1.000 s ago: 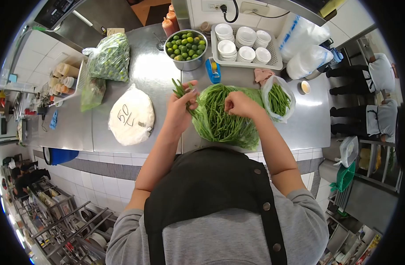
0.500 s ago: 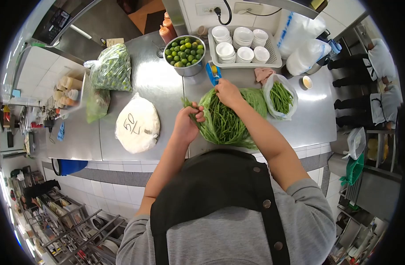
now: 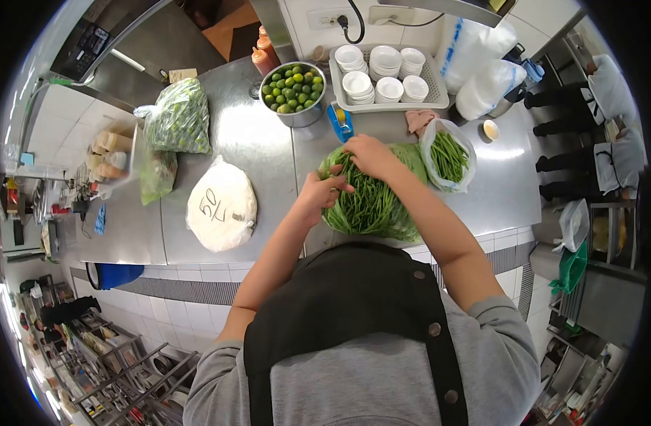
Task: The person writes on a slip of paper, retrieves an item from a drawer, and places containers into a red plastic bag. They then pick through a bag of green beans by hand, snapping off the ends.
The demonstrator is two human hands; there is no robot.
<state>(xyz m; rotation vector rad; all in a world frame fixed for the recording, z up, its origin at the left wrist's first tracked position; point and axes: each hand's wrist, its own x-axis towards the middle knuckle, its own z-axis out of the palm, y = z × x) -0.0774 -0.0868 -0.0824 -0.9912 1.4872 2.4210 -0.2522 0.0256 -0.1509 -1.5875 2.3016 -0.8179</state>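
A heap of green beans point(image 3: 372, 202) lies on an opened green plastic bag point(image 3: 408, 167) on the steel counter. My left hand point(image 3: 320, 197) is at the heap's left side, its fingers curled around a few green beans whose tips show past them. Over the heap's far edge, my right hand point(image 3: 370, 156) bends down with its fingers closed on beans; the fingertips are partly hidden. A second, white plastic bag point(image 3: 469, 162) of green beans stands open to the right. Just beyond my right hand is a blue tape dispenser point(image 3: 341, 128).
Left of the heap sits a round wrapped white package point(image 3: 222, 204) marked in black. Behind are a metal pot point(image 3: 300, 117) of limes and a tray point(image 3: 393, 106) of stacked white cups. A bag of green produce point(image 3: 178, 117) stands far left. Two people point(image 3: 613, 121) are at right.
My left hand has moved right, from beside the heap to over its left edge. My right hand has shifted slightly up and back, its fingers now bent lower over the beans.
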